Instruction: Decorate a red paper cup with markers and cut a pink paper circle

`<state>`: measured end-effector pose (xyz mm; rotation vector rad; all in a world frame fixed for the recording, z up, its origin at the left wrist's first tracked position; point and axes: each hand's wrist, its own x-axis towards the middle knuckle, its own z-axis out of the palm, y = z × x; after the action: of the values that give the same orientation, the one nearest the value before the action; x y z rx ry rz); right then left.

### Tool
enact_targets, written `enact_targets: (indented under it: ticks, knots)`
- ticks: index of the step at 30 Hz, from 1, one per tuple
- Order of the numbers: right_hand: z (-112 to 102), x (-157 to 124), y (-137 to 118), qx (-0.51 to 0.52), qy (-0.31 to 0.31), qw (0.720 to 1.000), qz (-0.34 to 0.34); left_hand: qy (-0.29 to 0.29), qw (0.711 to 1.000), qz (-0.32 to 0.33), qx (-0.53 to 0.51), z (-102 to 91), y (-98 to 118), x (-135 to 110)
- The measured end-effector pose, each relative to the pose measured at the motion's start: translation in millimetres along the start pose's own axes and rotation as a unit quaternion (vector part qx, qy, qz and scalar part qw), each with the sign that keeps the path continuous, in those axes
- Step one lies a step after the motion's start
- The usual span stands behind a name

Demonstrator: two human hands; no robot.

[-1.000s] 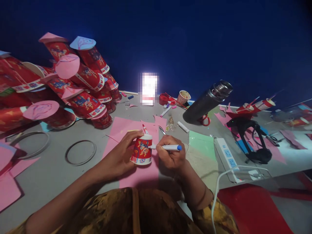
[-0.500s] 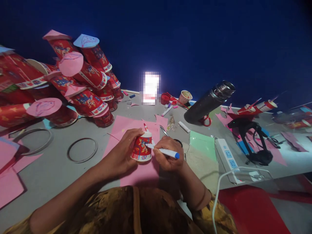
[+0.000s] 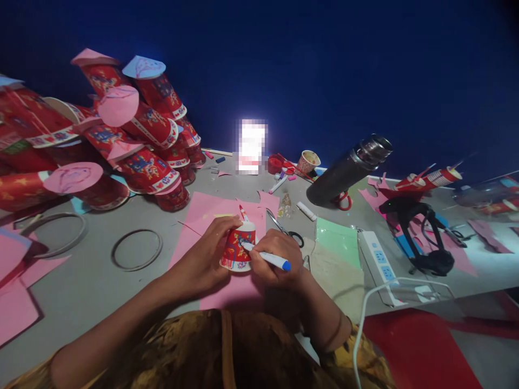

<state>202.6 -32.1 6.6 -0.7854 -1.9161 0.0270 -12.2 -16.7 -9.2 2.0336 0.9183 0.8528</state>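
My left hand [image 3: 211, 251] is wrapped round the left side of a red patterned paper cup [image 3: 237, 248], which stands upside down with its white base up. In my right hand [image 3: 279, 256] is a white marker with a blue end [image 3: 272, 260], its tip touching the side of the cup. Beneath both hands lies a sheet of pink paper [image 3: 184, 232]. A red-tipped marker [image 3: 242, 212] shows just behind the cup. Scissors with black handles [image 3: 284, 227] rest to the right, partly hidden by my right hand.
Stacked red paper cups [image 3: 150, 167] with paper tops fill the left. Two grey rings [image 3: 137, 249] lie nearer me. On the right are a dark thermos [image 3: 344, 173], green paper [image 3: 338, 240], a power strip [image 3: 380, 265] with a white cable, and a black strap-like object [image 3: 421, 237].
My right hand has turned, bringing the marker's blue end lower and slightly left. The cup has shifted a little to the right and tilted slightly. More of the scissors shows.
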Motion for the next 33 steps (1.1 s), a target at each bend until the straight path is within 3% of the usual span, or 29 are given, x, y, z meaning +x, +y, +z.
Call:
enact_targets:
  ticks: [10,15,22,29,33]
  knots:
    - [-9,0,0,0.006,0.012,0.999,0.052,0.007,0.999,-0.015,-0.035,3.8,-9,-4]
    - [-6,2,-2,0.036,0.034,0.998,0.037,-0.005,1.0,-0.007,-0.006,0.6,-5,-2]
    - [2,2,-1,0.019,0.015,1.0,-0.008,-0.011,1.0,0.014,0.016,0.2,-2,-1]
    - [-6,-3,3,0.014,0.003,0.999,0.032,-0.007,1.0,-0.01,0.007,-0.3,-5,-1]
    - [1,-4,1,0.024,-0.005,1.0,0.012,-0.014,1.0,0.008,0.007,0.0,-5,-1]
